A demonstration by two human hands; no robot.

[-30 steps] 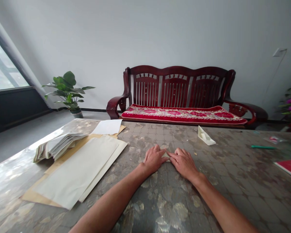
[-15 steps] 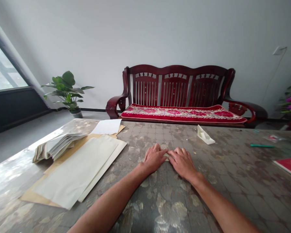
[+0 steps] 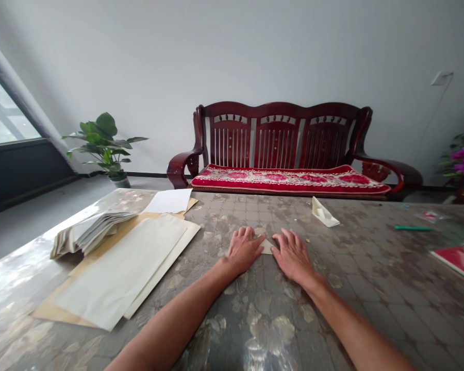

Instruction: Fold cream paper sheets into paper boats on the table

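Note:
A small folded piece of pale paper (image 3: 267,246) lies flat on the table between my hands, partly covered by them. My left hand (image 3: 246,249) rests palm down over its left side, thumb and forefinger stretched across it. On the other side, my right hand (image 3: 292,253) lies palm down with fingers apart, its thumb at the paper's right edge. Farther back to the right stands a folded paper boat (image 3: 325,212).
To the left are large pale sheets (image 3: 123,270) on brown paper, with a thick stack of folded papers (image 3: 88,233). A green pen (image 3: 412,228) and a red booklet (image 3: 458,262) lie at right. Behind the patterned table (image 3: 255,324) stands a wooden bench (image 3: 278,136).
My right hand has shifted right, away from my left, and more of the folded paper shows between them. My left hand has stayed nearly in place. The view has turned slightly.

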